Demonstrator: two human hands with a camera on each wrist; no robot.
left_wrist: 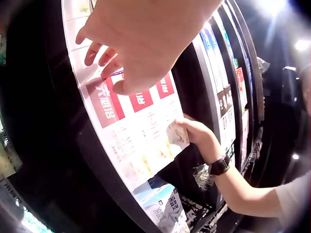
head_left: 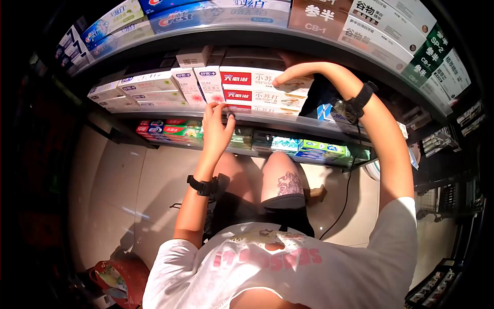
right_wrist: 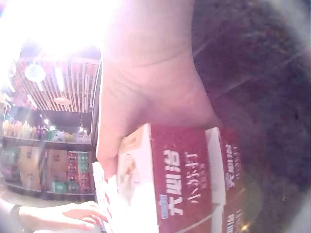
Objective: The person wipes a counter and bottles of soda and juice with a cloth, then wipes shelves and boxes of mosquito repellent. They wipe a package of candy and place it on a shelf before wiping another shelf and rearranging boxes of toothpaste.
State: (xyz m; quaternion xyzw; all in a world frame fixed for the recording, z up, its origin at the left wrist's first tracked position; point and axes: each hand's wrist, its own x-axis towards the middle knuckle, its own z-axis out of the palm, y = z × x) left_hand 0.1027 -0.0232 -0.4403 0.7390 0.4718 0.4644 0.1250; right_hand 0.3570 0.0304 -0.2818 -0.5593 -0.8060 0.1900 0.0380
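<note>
Red-and-white toothpaste boxes (head_left: 244, 97) lie stacked on the middle shelf, their printed fronts facing me. My right hand (head_left: 301, 71) grips the top toothpaste box (head_left: 238, 79) near its right end. Its thumb (right_wrist: 108, 150) bends over the box's front side, while the other fingers are hidden behind. At the lower left of the stack is my left hand (head_left: 217, 127), fingers spread and slightly bent. Its fingertips (left_wrist: 90, 56) lie close to the shelf's front edge, with nothing between them. White boxes with pink flowers (head_left: 210, 87) stand upright just left of the stack.
Above, another shelf (head_left: 226, 32) holds more toothpaste boxes and overhangs the right hand. White boxes (head_left: 149, 85) fill the left of the middle shelf. Green and red packages (head_left: 175, 129) sit on the low shelf near the knees. A red basket (head_left: 123, 278) is on the floor.
</note>
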